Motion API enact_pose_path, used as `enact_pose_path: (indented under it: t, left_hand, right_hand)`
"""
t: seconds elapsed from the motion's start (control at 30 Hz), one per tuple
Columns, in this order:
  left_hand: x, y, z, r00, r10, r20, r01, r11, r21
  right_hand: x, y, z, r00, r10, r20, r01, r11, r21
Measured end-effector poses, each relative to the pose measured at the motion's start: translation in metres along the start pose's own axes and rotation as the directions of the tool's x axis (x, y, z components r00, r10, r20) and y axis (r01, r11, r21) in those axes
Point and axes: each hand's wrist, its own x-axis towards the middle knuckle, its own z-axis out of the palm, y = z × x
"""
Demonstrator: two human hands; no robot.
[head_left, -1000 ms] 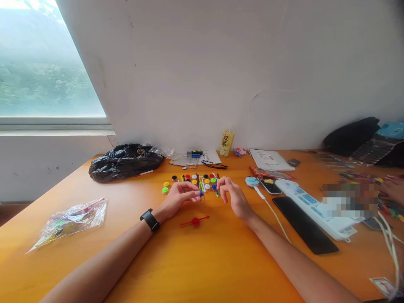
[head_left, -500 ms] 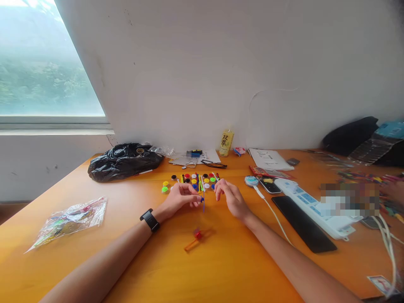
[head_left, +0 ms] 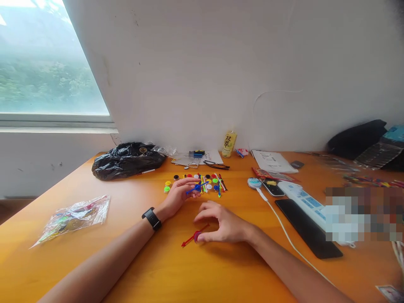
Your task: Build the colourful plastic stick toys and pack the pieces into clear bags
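My left hand [head_left: 184, 192], with a black watch [head_left: 152, 219] on its wrist, pinches a blue arrow spinner [head_left: 197, 187] with a round hub, just in front of the small plastic parts. Closer to me, a red arrow spinner [head_left: 190, 240] with a round hub stands on the table. My right hand [head_left: 221, 221] is over it with fingers apart; the thumb tip is at the hub, and whether it touches I cannot tell. Behind the hands are several coloured round discs [head_left: 167, 190] and a group of arrow pieces [head_left: 220, 185], partly covered by my left hand.
A clear bag of parts [head_left: 75, 219] lies left, a black plastic bag [head_left: 126, 162] behind it. To the right are a white cable [head_left: 284, 227], a black slab [head_left: 307, 229] and a power strip [head_left: 304, 198]. A yellow drink carton [head_left: 229, 144] stands by the wall.
My right hand has come from beside the coloured parts towards me, to the red arrow spinner. The left hand still holds the blue one, now tilted flatter. The view has shifted slightly.
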Motion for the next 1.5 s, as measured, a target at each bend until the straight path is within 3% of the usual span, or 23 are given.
enact_pose_path:
  t: [0.13, 0.2, 0.3, 0.4, 0.53, 0.7, 0.9, 1.0, 1.1, 1.3, 1.5]
  left_hand:
    - [0.001, -0.003, -0.001, 0.999, -0.029, 0.029, 0.029, 1.000, -0.007]
    - [-0.001, -0.002, 0.000, 0.998, -0.022, 0.056, 0.019, 0.999, 0.051]
    - [-0.006, 0.000, 0.007, 0.994, 0.006, 0.105, -0.035, 0.961, 0.275]
    - [-0.011, 0.000, 0.013, 0.986, 0.045, 0.159, -0.119, 0.861, 0.495]
    - [-0.014, -0.003, 0.018, 0.958, 0.075, 0.278, -0.239, 0.745, 0.623]
    - [-0.016, -0.003, 0.018, 0.944, 0.127, 0.303, -0.315, 0.617, 0.721]
    - [-0.017, -0.001, 0.020, 0.945, 0.130, 0.299, -0.308, 0.661, 0.684]
    - [-0.017, -0.003, 0.020, 0.952, 0.128, 0.277, -0.289, 0.673, 0.681]
    - [-0.017, -0.006, 0.018, 0.949, 0.199, 0.245, -0.315, 0.616, 0.722]
    - [-0.016, -0.008, 0.016, 0.891, 0.417, 0.179, -0.369, 0.439, 0.819]
    - [-0.008, -0.001, 0.000, 0.773, 0.619, 0.140, -0.338, 0.215, 0.916]
  right_hand:
    - [0.000, -0.002, 0.008, 0.995, -0.033, 0.093, 0.036, 0.999, -0.032]
    - [-0.001, 0.000, 0.007, 0.994, 0.010, 0.111, -0.008, 1.000, -0.013]
    - [-0.004, 0.003, 0.001, 0.982, 0.130, 0.139, -0.129, 0.992, -0.016]
    - [-0.007, 0.001, -0.008, 0.981, 0.172, 0.093, -0.161, 0.980, -0.120]
    - [-0.008, -0.007, -0.014, 0.989, 0.144, 0.044, -0.131, 0.967, -0.220]
    - [-0.007, -0.007, -0.016, 0.998, 0.065, -0.027, -0.070, 0.920, -0.386]
    - [-0.003, -0.004, -0.017, 0.987, -0.127, -0.095, 0.070, 0.888, -0.455]
    - [-0.002, -0.004, -0.016, 0.983, -0.135, -0.124, 0.068, 0.897, -0.438]
    - [-0.002, -0.001, -0.015, 0.991, -0.102, -0.088, 0.054, 0.899, -0.434]
    - [-0.003, 0.002, -0.013, 0.998, -0.033, -0.054, 0.004, 0.881, -0.473]
    - [-0.006, 0.010, -0.023, 0.995, 0.045, -0.091, -0.085, 0.853, -0.515]
